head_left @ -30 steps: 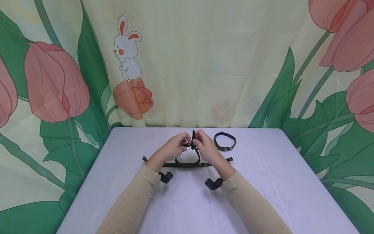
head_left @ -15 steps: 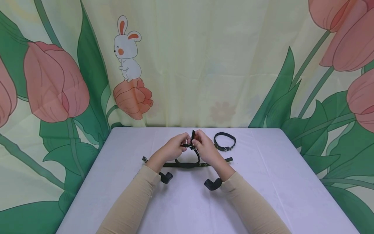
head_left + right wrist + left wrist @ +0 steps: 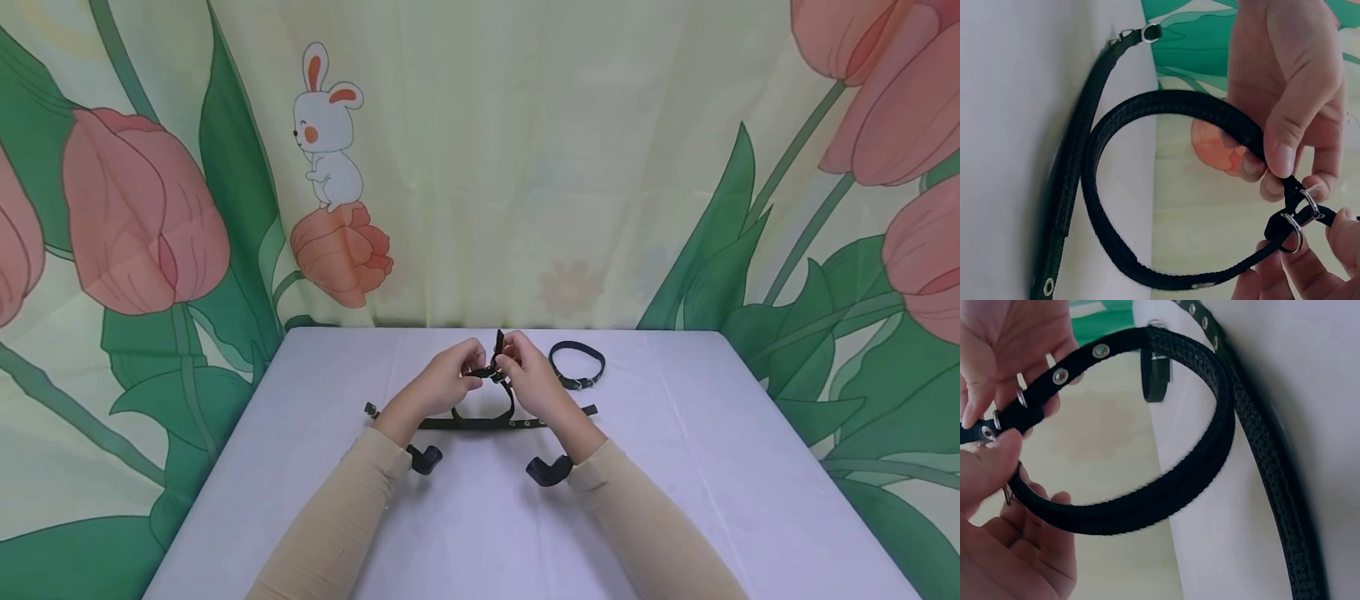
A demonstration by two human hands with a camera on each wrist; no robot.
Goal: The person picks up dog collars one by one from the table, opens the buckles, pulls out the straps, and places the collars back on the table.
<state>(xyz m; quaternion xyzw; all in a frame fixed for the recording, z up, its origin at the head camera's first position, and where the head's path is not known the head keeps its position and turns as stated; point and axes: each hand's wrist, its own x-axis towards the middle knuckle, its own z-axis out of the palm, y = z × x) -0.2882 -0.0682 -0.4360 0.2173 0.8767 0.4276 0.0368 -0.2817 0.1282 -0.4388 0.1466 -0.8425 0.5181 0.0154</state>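
Both hands hold a looped black collar (image 3: 1147, 509) above the far half of the table. My left hand (image 3: 444, 380) pinches it close to the buckle (image 3: 1310, 203), thumb on the strap. The strap passes through the buckle, and its free end (image 3: 498, 341) points upward between the hands. My right hand (image 3: 532, 377) grips that free end. Metal eyelets (image 3: 1060, 377) line the strap in the left wrist view, and a metal ring (image 3: 1291, 234) hangs by the buckle in the right wrist view. Fingers partly hide the buckle.
A second black collar (image 3: 480, 423) lies stretched out across the table (image 3: 480, 533), below the hands. To the right of them lies another collar (image 3: 573, 382), buckled into a ring. A curtain (image 3: 480, 208) printed with tulips and a rabbit hangs behind the table.
Little differs. The strap's free end has shifted slightly up and to the right between the fingers; both hands keep their grip on the collar.
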